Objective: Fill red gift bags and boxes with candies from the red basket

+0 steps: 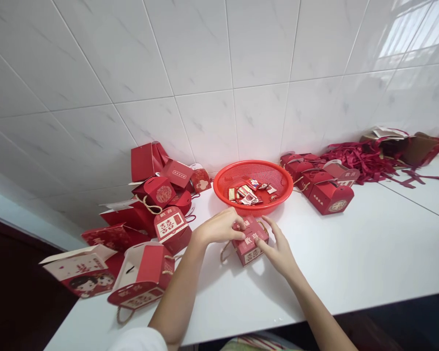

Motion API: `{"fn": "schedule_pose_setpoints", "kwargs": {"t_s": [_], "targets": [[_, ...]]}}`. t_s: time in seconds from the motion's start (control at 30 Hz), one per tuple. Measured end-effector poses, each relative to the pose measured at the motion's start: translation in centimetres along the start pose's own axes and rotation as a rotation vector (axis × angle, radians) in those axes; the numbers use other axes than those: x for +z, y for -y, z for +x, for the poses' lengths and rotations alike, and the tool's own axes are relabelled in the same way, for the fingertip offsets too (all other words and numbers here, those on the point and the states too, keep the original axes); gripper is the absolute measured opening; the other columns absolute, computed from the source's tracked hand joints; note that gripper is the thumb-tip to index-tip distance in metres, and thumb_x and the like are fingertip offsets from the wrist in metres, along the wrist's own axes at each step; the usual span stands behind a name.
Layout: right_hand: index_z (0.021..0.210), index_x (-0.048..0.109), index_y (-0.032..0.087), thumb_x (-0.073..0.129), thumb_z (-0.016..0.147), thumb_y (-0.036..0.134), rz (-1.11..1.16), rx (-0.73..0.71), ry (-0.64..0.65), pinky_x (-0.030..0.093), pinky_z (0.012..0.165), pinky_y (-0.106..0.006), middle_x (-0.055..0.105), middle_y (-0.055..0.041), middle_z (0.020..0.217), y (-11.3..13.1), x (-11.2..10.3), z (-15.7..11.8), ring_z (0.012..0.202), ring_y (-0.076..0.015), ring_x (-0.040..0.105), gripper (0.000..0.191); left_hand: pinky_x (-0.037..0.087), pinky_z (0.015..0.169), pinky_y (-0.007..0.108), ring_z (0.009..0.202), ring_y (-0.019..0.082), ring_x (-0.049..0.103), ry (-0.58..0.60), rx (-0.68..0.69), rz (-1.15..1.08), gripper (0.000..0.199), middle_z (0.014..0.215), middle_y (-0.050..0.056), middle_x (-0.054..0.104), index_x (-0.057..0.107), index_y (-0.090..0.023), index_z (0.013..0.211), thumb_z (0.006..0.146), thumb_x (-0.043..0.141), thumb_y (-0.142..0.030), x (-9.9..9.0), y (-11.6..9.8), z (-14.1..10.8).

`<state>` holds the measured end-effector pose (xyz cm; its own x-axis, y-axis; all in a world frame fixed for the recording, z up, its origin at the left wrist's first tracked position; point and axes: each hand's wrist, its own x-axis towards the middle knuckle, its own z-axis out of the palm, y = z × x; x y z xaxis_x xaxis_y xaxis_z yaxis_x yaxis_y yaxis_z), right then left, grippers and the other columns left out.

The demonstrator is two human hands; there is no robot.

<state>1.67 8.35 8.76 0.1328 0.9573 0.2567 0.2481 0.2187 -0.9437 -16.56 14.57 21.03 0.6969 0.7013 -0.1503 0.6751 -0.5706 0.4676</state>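
Observation:
Between my two hands a small red gift box (249, 249) with white characters and rope handles sits on the white table. My left hand (219, 228) is bent over its left side, fingertips pressed on the top flaps. My right hand (280, 251) grips the right side, thumb on the front flap and forefinger stretched along the far edge. Just beyond the box stands a red plastic basket (254, 210) holding several wrapped candies (249, 194).
To the left lie several red gift boxes (141, 273), some with open tops. More closed boxes (329, 197) stand right of the basket, beside a heap of red ribbons (358, 158) and a brown bag (419, 148). A tiled wall (259, 117) borders the white table (388, 248).

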Motion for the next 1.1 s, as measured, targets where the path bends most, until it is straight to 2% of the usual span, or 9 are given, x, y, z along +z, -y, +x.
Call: {"fn": "schedule_pose_setpoints", "kwargs": {"t_s": [0.17,0.27,0.4,0.57,0.7,0.87,0.93,1.03,1.1], "targets": [[0.125,0.059,0.02,0.065,0.077,0.045,-0.003,-0.005,0.12,0.046,0.103,-0.047,0.064,-0.0129,0.13,0.8,-0.9,0.6,0.12,-0.0305,0.06,0.054,0.041,0.074,0.026,0.086,0.02,0.059,0.015,-0.062,-0.044,0.018,0.084,0.003,0.067,0.071,-0.016,0.085,0.071,0.07,-0.026,0.5,0.2,0.4],[0.118,0.062,0.021,0.072,0.074,0.049,0.007,0.031,0.071,0.054,0.086,-0.042,0.071,-0.0101,0.109,1.3,-1.5,0.6,0.102,-0.028,0.066,0.054,0.041,0.07,0.026,0.079,0.019,0.059,0.054,-0.055,-0.103,0.02,0.084,0.001,0.067,0.069,-0.016,0.085,0.069,0.069,-0.028,0.4,0.4,0.4],[0.106,0.063,0.02,0.076,0.071,0.05,0.195,0.089,0.029,0.054,0.072,-0.037,0.068,-0.0039,0.079,1.8,-2.7,0.6,0.079,-0.0229,0.066,0.048,0.041,0.073,0.027,0.084,0.02,0.061,0.095,-0.056,-0.139,0.022,0.09,0.001,0.068,0.066,-0.017,0.086,0.068,0.071,-0.029,0.5,0.8,0.4],[0.09,0.065,0.019,0.078,0.068,0.053,0.35,0.157,0.038,0.051,0.066,-0.033,0.07,-0.0059,0.08,2.1,-3.8,0.9,0.073,-0.0205,0.065,0.042,0.044,0.085,0.03,0.102,0.023,0.06,0.145,-0.055,-0.242,0.045,0.116,0.006,0.066,0.062,-0.018,0.107,0.066,0.076,-0.032,0.7,1.7,1.0],[0.094,0.065,0.018,0.077,0.068,0.058,0.282,0.181,0.023,0.047,0.058,-0.03,0.069,-0.0042,0.071,2.0,-3.8,1.0,0.067,-0.02,0.063,0.049,0.048,0.072,0.028,0.088,0.019,0.061,0.217,-0.05,-0.364,0.049,0.108,0.004,0.065,0.058,-0.02,0.109,0.067,0.077,-0.038,0.9,2.3,1.6],[0.083,0.072,0.014,0.075,0.069,0.061,0.223,0.252,0.186,0.043,0.052,-0.028,0.067,-0.0035,0.064,1.9,-3.8,0.9,0.056,-0.0154,0.056,0.049,0.048,0.059,0.025,0.072,0.014,0.059,0.262,-0.069,-0.468,0.05,0.098,0.001,0.061,0.056,-0.021,0.11,0.067,0.077,-0.035,1.1,2.4,1.7],[0.079,0.073,0.014,0.073,0.071,0.062,0.211,0.242,0.204,0.043,0.053,-0.028,0.068,-0.0041,0.065,2.0,-3.9,0.9,0.056,-0.0149,0.055,0.048,0.048,0.057,0.025,0.07,0.014,0.058,0.263,-0.079,-0.464,0.052,0.099,0.002,0.06,0.056,-0.021,0.113,0.068,0.077,-0.034,1.1,2.2,1.6],[0.076,0.072,0.015,0.075,0.069,0.061,0.22,0.207,0.143,0.045,0.056,-0.029,0.069,-0.0045,0.068,2.0,-4.0,1.0,0.06,-0.016,0.057,0.047,0.049,0.058,0.025,0.072,0.015,0.059,0.241,-0.09,-0.405,0.055,0.102,0.003,0.062,0.058,-0.021,0.118,0.068,0.077,-0.035,0.9,2.0,1.6],[0.074,0.07,0.016,0.076,0.067,0.061,0.233,0.196,0.111,0.046,0.06,-0.03,0.069,-0.0045,0.07,1.9,-3.9,1.1,0.063,-0.0169,0.059,0.046,0.051,0.067,0.028,0.082,0.019,0.062,0.191,-0.049,-0.343,0.053,0.105,0.004,0.064,0.062,-0.021,0.117,0.068,0.078,-0.034,0.8,1.8,1.6]]}}
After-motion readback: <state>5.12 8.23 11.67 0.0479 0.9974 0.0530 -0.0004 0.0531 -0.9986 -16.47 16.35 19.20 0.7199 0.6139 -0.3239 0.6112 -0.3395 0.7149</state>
